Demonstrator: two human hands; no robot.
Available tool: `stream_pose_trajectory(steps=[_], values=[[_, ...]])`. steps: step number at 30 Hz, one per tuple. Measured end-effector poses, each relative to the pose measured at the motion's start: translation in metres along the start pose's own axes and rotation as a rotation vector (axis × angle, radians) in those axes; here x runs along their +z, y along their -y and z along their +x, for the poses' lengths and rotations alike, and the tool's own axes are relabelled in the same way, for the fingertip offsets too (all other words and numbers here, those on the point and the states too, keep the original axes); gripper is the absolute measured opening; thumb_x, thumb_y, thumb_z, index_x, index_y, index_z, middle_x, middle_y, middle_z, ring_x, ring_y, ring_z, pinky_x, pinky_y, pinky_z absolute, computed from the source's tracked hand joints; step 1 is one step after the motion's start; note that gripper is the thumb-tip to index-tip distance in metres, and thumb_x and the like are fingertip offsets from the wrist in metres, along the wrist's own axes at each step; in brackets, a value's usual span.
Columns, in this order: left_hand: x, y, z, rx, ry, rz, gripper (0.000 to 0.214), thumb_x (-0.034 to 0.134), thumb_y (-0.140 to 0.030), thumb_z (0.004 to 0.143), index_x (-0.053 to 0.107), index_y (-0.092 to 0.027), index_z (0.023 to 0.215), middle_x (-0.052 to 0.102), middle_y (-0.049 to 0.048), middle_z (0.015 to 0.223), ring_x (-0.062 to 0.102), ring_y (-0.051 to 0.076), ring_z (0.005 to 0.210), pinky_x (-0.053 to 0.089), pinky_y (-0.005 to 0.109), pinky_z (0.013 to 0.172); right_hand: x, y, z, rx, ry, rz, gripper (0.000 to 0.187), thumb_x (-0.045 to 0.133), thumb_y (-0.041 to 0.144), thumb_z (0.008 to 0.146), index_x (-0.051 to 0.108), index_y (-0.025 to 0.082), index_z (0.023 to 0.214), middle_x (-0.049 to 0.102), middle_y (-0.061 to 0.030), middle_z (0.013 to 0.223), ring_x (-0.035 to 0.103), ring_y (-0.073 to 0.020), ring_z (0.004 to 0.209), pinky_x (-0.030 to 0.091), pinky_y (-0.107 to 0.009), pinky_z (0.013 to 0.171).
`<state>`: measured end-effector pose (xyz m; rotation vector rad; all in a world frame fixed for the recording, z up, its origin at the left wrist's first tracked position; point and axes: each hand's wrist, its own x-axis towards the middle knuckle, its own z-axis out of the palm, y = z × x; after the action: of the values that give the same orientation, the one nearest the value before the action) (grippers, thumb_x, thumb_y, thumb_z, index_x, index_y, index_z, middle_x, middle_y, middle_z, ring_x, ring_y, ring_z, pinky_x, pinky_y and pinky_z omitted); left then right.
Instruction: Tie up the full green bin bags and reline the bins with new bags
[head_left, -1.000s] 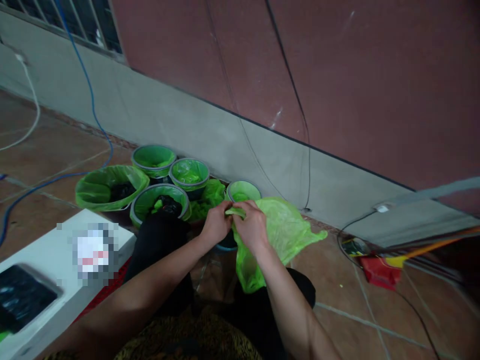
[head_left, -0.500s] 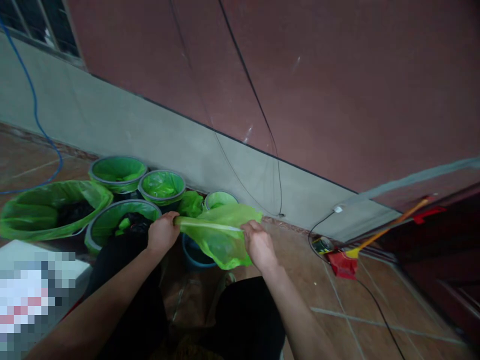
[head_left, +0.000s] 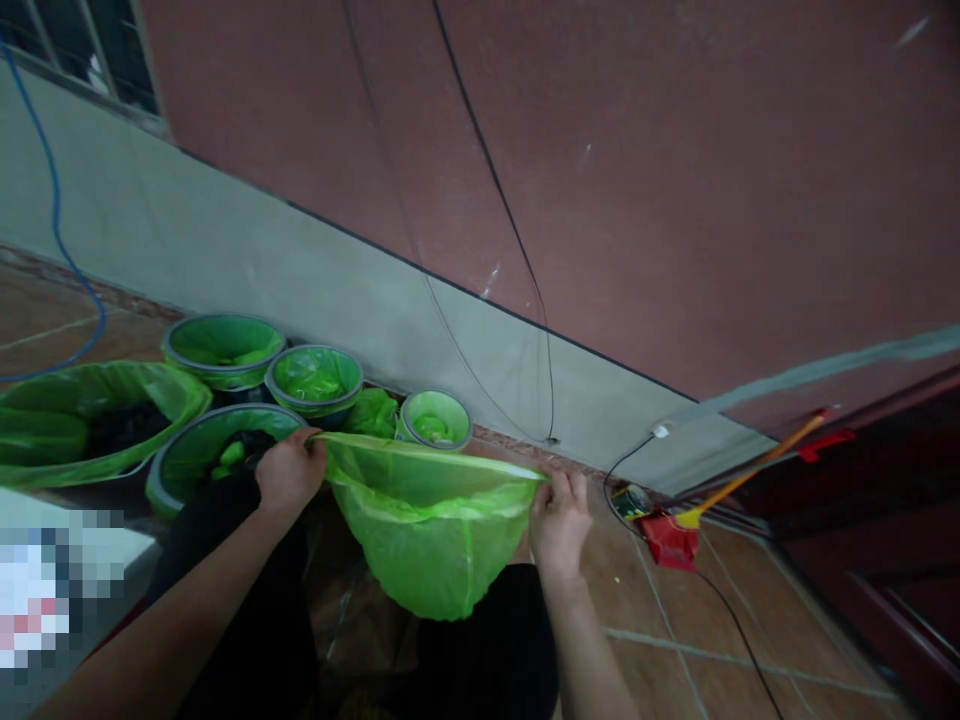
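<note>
1. Blue cable [head_left: 54,210]: far left, running down the wall to the floor.
2. Big bin [head_left: 45,445]: far left on the floor, lined with a green bag, with dark contents inside.
3. Front bin [head_left: 180,462]: grey rim and green liner, with dark and green scraps inside. It sits just beside the left hand.
4. Back bins [head_left: 223,345]: two lined bins standing side by side against the wall behind the front bin.
5. Left hand [head_left: 289,472]: grip closed on the left edge of the bag's mouth.
6. Bag [head_left: 431,545]: thin green plastic, held off the floor between both hands in front of the bins. The mouth is pulled wide and faces up, and the body sags above the person's dark-clad knees.
7. Small bin [head_left: 435,418]: lined, near the wall, just behind the bag's far rim.
8. Right hand [head_left: 561,522]: grip closed on the right edge of the mouth, with the fingers curled over the rim.
9. Black cable [head_left: 517,240]: runs down the wall to its foot.
10. Red dustpan [head_left: 667,540]: on the floor right of the right hand, with an orange handle [head_left: 757,458] slanting up to the right.
</note>
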<state>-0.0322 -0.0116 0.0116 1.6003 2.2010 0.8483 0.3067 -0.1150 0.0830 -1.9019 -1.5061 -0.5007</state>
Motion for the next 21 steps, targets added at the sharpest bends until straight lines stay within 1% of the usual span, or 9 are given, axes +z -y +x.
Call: stream_pose_trajectory(steps=[3,5,7,10,13,15,18,19,21], values=[[-0.003,0.006,0.004,-0.085,0.000,-0.057,0.040,0.047,-0.031,0.085,0.075,-0.016,0.109,0.076,0.0115,0.088,0.070,0.029,0.082,0.052,0.034,0.072,0.000,-0.013,-0.009,0.062,0.069,-0.096,0.035,0.039,0.017,0.090,0.071,0.018,0.102,0.066,-0.0106,0.108,0.064,-0.0193,0.083,0.046,-0.028,0.063],[-0.003,0.006,0.003,-0.083,-0.017,-0.157,0.037,0.048,-0.031,0.084,0.075,-0.016,0.106,0.077,0.0095,0.087,0.070,0.026,0.080,0.053,0.031,0.071,-0.003,-0.016,-0.013,0.096,0.211,-0.203,0.038,0.040,0.012,0.088,0.072,0.018,0.107,0.067,-0.0120,0.111,0.065,-0.0205,0.081,0.046,-0.030,0.065],[-0.002,0.002,-0.001,-0.063,-0.005,-0.257,0.035,0.049,-0.031,0.083,0.074,-0.017,0.103,0.077,0.0077,0.086,0.070,0.023,0.077,0.053,0.029,0.069,-0.008,-0.009,-0.013,0.115,0.362,-0.302,0.042,0.044,0.008,0.084,0.071,0.016,0.116,0.067,-0.0168,0.115,0.066,-0.0283,0.094,0.049,-0.037,0.074],[-0.001,-0.015,-0.016,-0.003,0.075,-0.346,0.034,0.050,-0.033,0.083,0.074,-0.016,0.101,0.077,0.0071,0.084,0.069,0.022,0.072,0.052,0.028,0.067,-0.013,0.028,-0.013,0.059,0.493,-0.265,0.055,0.054,0.008,0.080,0.061,0.014,0.134,0.059,-0.0233,0.134,0.055,-0.0398,0.119,0.048,-0.050,0.090],[-0.002,-0.040,-0.038,0.131,0.176,-0.385,0.030,0.050,-0.033,0.084,0.074,-0.019,0.097,0.078,0.0052,0.086,0.070,0.021,0.073,0.051,0.027,0.068,-0.008,0.083,-0.013,-0.159,0.575,0.015,0.063,0.062,0.020,0.083,0.051,0.019,0.144,0.050,-0.0181,0.147,0.049,-0.0358,0.129,0.044,-0.050,0.102],[-0.005,-0.056,-0.052,0.235,0.241,-0.385,0.028,0.050,-0.031,0.085,0.074,-0.021,0.097,0.078,0.0039,0.088,0.070,0.020,0.075,0.052,0.026,0.071,0.004,0.116,-0.012,-0.262,0.607,0.107,0.064,0.063,0.026,0.085,0.048,0.020,0.147,0.048,-0.0157,0.150,0.047,-0.0337,0.132,0.041,-0.050,0.106],[-0.008,-0.068,-0.064,0.363,0.282,-0.331,0.028,0.051,-0.027,0.086,0.074,-0.023,0.102,0.079,0.0048,0.095,0.072,0.021,0.082,0.053,0.028,0.080,0.023,0.142,-0.006,-0.329,0.650,0.064,0.040,0.055,0.021,0.091,0.061,0.018,0.131,0.064,-0.0152,0.130,0.057,-0.0296,0.119,0.044,-0.045,0.101],[-0.009,-0.069,-0.065,0.391,0.278,-0.298,0.028,0.051,-0.027,0.086,0.074,-0.023,0.103,0.078,0.0053,0.098,0.072,0.022,0.085,0.052,0.029,0.082,0.027,0.144,-0.003,-0.337,0.661,0.035,0.033,0.051,0.017,0.093,0.066,0.018,0.122,0.069,-0.0143,0.120,0.061,-0.0277,0.113,0.046,-0.042,0.098],[-0.012,-0.066,-0.064,0.425,0.269,-0.213,0.027,0.051,-0.026,0.088,0.073,-0.023,0.102,0.078,0.0061,0.100,0.072,0.022,0.088,0.052,0.029,0.083,0.031,0.140,0.003,-0.334,0.655,-0.018,0.031,0.045,0.010,0.094,0.070,0.017,0.110,0.073,-0.0126,0.108,0.067,-0.0243,0.103,0.048,-0.037,0.093]])
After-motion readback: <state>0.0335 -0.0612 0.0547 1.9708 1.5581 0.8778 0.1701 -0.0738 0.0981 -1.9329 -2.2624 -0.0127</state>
